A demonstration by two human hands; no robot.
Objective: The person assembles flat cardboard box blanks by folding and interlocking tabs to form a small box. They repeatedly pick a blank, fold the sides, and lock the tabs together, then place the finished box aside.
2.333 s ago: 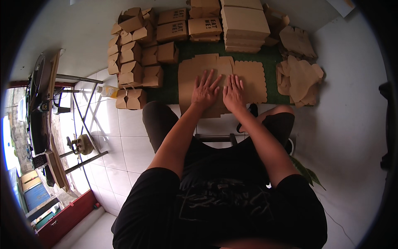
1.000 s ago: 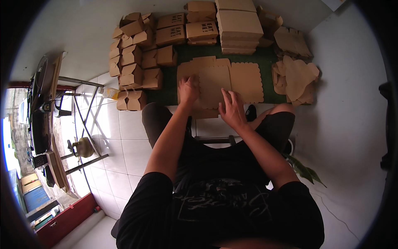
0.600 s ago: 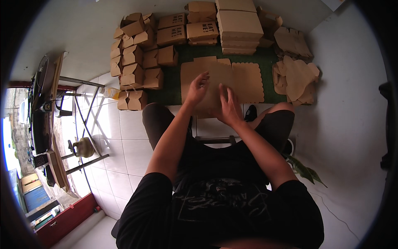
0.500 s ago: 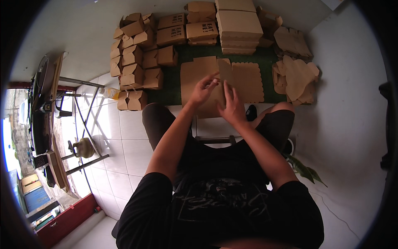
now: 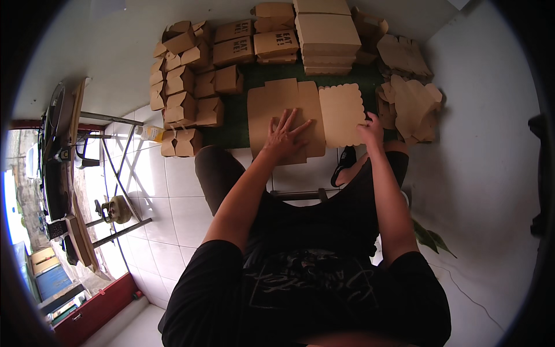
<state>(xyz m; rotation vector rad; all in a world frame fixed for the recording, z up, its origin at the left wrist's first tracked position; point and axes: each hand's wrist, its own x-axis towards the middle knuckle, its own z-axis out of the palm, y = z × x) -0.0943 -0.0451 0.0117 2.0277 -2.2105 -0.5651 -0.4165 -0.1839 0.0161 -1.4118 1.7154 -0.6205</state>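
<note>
A flat brown cardboard box blank (image 5: pixel 263 107) lies on the green mat before me, its near edge overhanging the front. My left hand (image 5: pixel 282 137) presses on it, palm down with fingers spread. To its right is a cardboard panel with a scalloped edge (image 5: pixel 342 113); whether it joins the blank or lies separately I cannot tell. At that panel's right edge my right hand (image 5: pixel 372 129) is closed, thumb and fingers pinching the cardboard border.
Folded boxes (image 5: pixel 180 107) are stacked at the left of the green mat (image 5: pixel 231 134). Printed boxes (image 5: pixel 234 51) and a tall cardboard stack (image 5: pixel 328 32) stand behind. Loose flattened cardboard pieces (image 5: pixel 413 104) lie at the right. A bottle with yellow contents (image 5: pixel 151 133) is beyond the left boxes.
My right hand has moved right, from the blank's middle to the scalloped edge. My left hand has come down flat. The upright middle flap now lies flat.
</note>
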